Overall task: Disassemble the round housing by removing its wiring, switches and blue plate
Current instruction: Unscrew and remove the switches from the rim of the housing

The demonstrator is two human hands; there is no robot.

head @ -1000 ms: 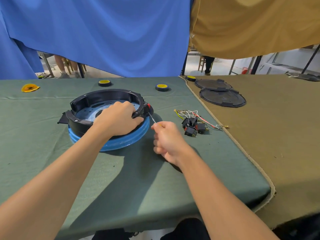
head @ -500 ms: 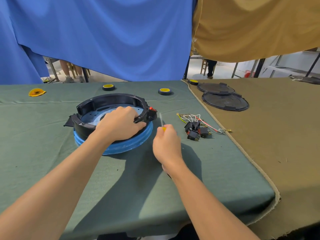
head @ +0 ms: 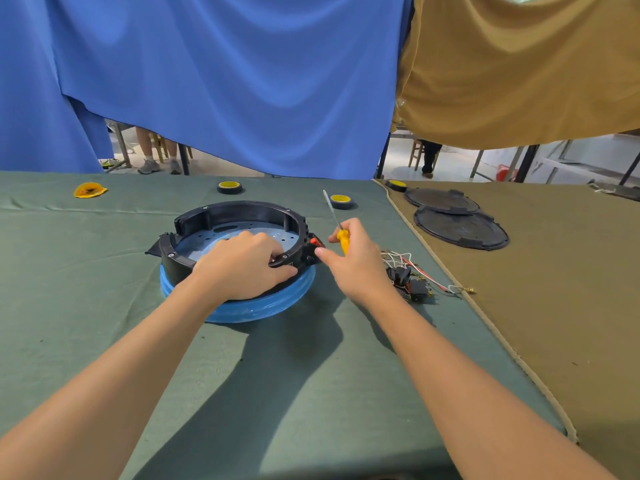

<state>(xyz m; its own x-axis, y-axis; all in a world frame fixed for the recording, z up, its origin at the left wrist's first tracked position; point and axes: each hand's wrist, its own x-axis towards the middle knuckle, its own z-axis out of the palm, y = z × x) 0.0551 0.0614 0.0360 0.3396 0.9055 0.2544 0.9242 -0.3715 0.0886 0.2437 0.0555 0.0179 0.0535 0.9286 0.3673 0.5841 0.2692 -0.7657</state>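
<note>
The left hand [head: 242, 265] grips the near rim of the round black housing [head: 239, 233], which sits on a blue ring on the green table [head: 86, 306]. The right hand [head: 356, 265] holds a yellow-handled screwdriver [head: 337, 230], shaft pointing up, just beside the housing's red switch [head: 316, 242]. Removed wiring and switches [head: 412, 275] lie right of that hand.

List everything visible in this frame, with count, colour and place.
round housing: 1, black, centre of green cloth
blue plate: 1, blue, under and inside the housing
switch: 1, red, housing's right side
wiring with switches: 1 bundle, white, red, black, green cloth, right
tape rolls: 3, black and yellow, far edge
covers: 2, black, tan cloth
yellow piece: 1, yellow, far left
screwdriver: 1, yellow handle, held right of housing
curtains: 2, blue and tan, behind
left hand: 1, grips housing rim
right hand: 1, holds screwdriver
</note>
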